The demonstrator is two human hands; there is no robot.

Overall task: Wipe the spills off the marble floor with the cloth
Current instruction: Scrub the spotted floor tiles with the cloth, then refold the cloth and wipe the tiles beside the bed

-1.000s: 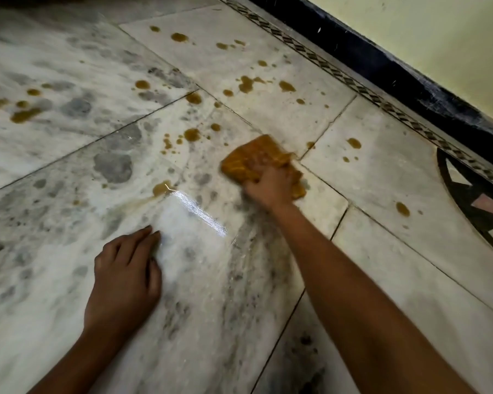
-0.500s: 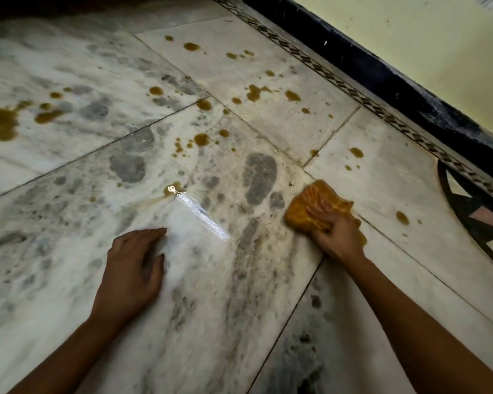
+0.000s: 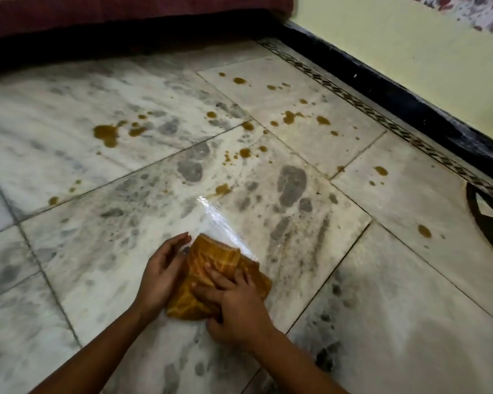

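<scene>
The cloth [image 3: 215, 255], an ochre-brown bunched rag, lies on the marble floor [image 3: 382, 322] on the near tile, at the near end of a wet shining streak [image 3: 222, 223]; both hands are on it. The right hand [image 3: 239, 308] lies on top with its fingers [image 3: 202, 292] spread and pressing down, not closed round it; the left hand [image 3: 162, 271] is cupped against the cloth's left edge, fingers [image 3: 180, 244] nearly straight and touching the fabric. Whether either thumb is tucked under the cloth I cannot tell.

Most of the job looks undone: a large brown puddle [image 3: 106, 135] sits well apart on the far left tile; a scatter of drops [image 3: 289, 116] lies near the black skirting [image 3: 410, 106]; a lone drop [image 3: 424, 231] sits to the right; another blot [image 3: 222, 189] sits just beyond the streak's far end.

The main risk, as I judge it, is smearing. The cloth is the same colour as the spills, so it may be loaded already; dragged through the puddle with the same face down, it would spread a film rather than lift it, and could push liquid into the tile joints. The wet streak could let a bracing palm slip; small far drops are easily missed.
</scene>
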